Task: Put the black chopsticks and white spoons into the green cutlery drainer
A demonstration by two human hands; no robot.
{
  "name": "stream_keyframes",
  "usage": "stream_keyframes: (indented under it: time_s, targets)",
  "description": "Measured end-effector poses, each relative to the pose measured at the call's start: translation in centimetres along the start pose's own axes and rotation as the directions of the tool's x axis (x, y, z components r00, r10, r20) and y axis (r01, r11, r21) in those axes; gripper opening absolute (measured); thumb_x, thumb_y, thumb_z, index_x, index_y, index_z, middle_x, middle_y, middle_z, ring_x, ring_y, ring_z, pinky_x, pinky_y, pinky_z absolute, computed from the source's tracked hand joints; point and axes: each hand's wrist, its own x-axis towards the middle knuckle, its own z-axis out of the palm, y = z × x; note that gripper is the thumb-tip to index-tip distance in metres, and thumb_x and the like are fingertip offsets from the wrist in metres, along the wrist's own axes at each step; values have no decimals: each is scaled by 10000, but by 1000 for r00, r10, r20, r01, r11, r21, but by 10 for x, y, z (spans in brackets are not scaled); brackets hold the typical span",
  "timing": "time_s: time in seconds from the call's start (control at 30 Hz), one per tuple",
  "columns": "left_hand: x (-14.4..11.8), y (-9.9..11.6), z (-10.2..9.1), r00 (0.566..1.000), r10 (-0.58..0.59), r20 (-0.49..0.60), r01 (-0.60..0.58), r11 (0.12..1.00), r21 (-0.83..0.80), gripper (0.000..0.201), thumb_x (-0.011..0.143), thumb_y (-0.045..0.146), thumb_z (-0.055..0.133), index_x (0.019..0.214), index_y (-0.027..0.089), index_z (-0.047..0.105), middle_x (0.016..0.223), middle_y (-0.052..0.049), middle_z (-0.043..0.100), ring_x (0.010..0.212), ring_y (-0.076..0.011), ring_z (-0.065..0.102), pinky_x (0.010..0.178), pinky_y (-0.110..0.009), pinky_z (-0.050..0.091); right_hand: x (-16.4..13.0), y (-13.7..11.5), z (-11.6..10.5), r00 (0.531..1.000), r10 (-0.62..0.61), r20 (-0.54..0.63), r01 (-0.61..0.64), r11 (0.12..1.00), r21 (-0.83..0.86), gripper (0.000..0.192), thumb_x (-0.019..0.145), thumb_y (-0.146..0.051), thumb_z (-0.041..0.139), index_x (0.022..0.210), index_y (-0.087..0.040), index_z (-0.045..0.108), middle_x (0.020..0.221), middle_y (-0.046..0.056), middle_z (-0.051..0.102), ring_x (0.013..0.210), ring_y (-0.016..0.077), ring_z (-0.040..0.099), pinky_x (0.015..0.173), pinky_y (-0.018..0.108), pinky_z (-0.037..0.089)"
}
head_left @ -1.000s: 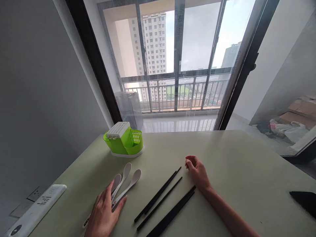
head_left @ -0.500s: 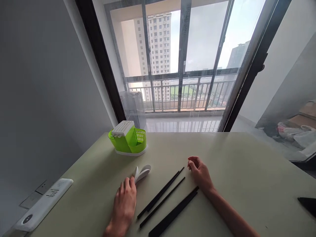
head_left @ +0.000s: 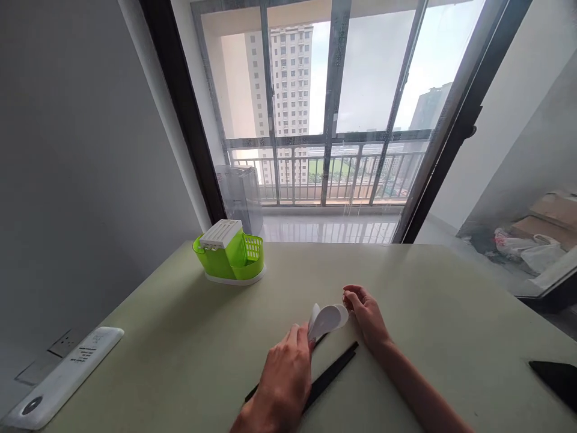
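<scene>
Spoons (head_left: 328, 317), white and bunched together, stick out of the left hand (head_left: 283, 377), their bowls raised above the pale green table (head_left: 180, 349) near its middle, just beside the fingertips of the right hand (head_left: 366, 316). The left hand's fingers are curled closed around the spoon handles, which are hidden inside the grip. The right hand rests on the table with its fingers loosely curled inward and nothing visibly held; whether its fingertips touch the spoon bowls cannot be told. Black chopsticks (head_left: 331, 370) lie slantwise on the table under and between the two hands, partly covered by the left hand.

Farther off, toward the far left of the table, stands a green cutlery holder (head_left: 229, 258) with a white slotted lid and a white base, well apart from the hands. A white power strip (head_left: 58, 379) lies at the table's near left edge beside the grey wall. A dark flat object (head_left: 556, 379) shows at the right edge of the table. Beyond the table, a glass sliding door (head_left: 333, 114) looks out on a railed balcony.
</scene>
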Motion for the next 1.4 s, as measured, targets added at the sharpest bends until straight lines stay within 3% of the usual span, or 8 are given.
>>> stream_keyframes:
  time_s: [0.17, 0.3, 0.47, 0.73, 0.87, 1.07, 1.23, 1.4]
  targets:
    - [-1, 49, 33, 978, 190, 85, -191, 982, -1, 368, 943, 146, 520, 1306, 134, 581, 1103, -117, 715, 941, -246, 707, 765, -320, 548, 20, -12, -36, 984, 117, 134, -142, 971, 194, 304, 647, -425, 810, 851, -228, 700, 775, 27, 687, 694, 202, 626, 666, 352, 534]
    - [3, 60, 66, 973, 227, 46, -229, 973, 30, 305, 988, 137, 473, 1253, 132, 625, 1040, -115, 733, 890, -227, 717, 690, -300, 543, 21, -15, -62, 978, 143, 149, -181, 941, 286, 267, 638, -387, 821, 831, -230, 726, 772, 22, 672, 669, 172, 600, 639, 323, 533]
    - [4, 65, 92, 974, 218, -54, -213, 974, 80, 308, 966, 82, 470, 1180, 146, 682, 945, -111, 739, 808, -218, 710, 641, -298, 539, 14, -10, -70, 978, 143, 155, -186, 929, 319, 235, 674, -370, 812, 838, -214, 747, 787, 24, 661, 656, 165, 583, 635, 323, 526]
    - [8, 70, 93, 970, 217, -105, -198, 966, 169, 383, 919, 32, 524, 1268, 101, 664, 966, -119, 734, 807, -232, 711, 665, -330, 568, 11, -11, -67, 979, 138, 153, -183, 923, 339, 249, 680, -389, 813, 841, -210, 749, 778, 25, 677, 655, 172, 591, 652, 335, 519]
    - [7, 74, 97, 965, 211, -153, -185, 968, 167, 484, 902, 19, 514, 1356, 136, 634, 988, -113, 752, 820, -237, 722, 655, -319, 571, 10, -12, -66, 977, 135, 165, -187, 914, 359, 239, 680, -378, 831, 835, -212, 758, 773, 21, 685, 651, 165, 589, 626, 320, 507]
    - [5, 75, 102, 970, 200, -140, -171, 966, 196, 586, 859, -21, 501, 1402, 163, 619, 1006, -121, 756, 814, -238, 725, 629, -295, 568, 11, -11, -66, 971, 147, 189, -213, 892, 399, 224, 678, -354, 842, 828, -205, 770, 749, 12, 688, 640, 145, 586, 608, 289, 493]
    - [3, 73, 107, 971, 195, -139, -163, 963, 215, 579, 866, -6, 508, 1413, 147, 617, 1016, -133, 752, 832, -246, 718, 639, -306, 569, 13, -7, -68, 966, 161, 204, -235, 877, 420, 217, 702, -337, 841, 855, -196, 781, 768, 11, 697, 654, 129, 595, 622, 260, 495]
    - [0, 72, 108, 940, 264, -217, -185, 927, 326, 467, 879, 90, 640, 1346, 104, 651, 991, -128, 733, 802, -219, 686, 598, -291, 530, 14, -4, -71, 963, 162, 215, -242, 870, 429, 222, 702, -331, 856, 865, -196, 787, 781, 15, 703, 675, 132, 605, 631, 253, 506]
